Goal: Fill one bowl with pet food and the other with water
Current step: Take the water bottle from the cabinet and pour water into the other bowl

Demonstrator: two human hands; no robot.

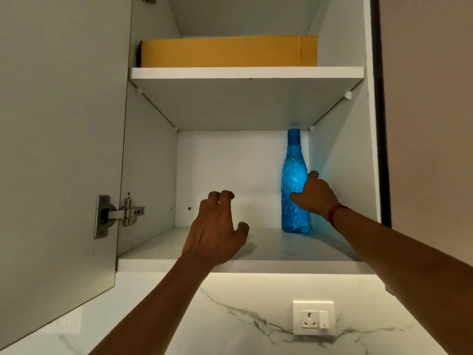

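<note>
A tall blue plastic water bottle (294,175) with a blue cap stands upright at the back right of the lower cabinet shelf (268,252). My right hand (316,194) is wrapped around the bottle's right side at mid height, thumb across its front. My left hand (217,228) hovers over the middle of the same shelf, fingers curled and apart, holding nothing. No bowl or pet food shows in view.
The cabinet door (58,149) stands open on the left with its metal hinge (120,215). A yellow cardboard box (227,51) fills the upper shelf. Below the cabinet is a marble-patterned wall with a white power socket (313,317).
</note>
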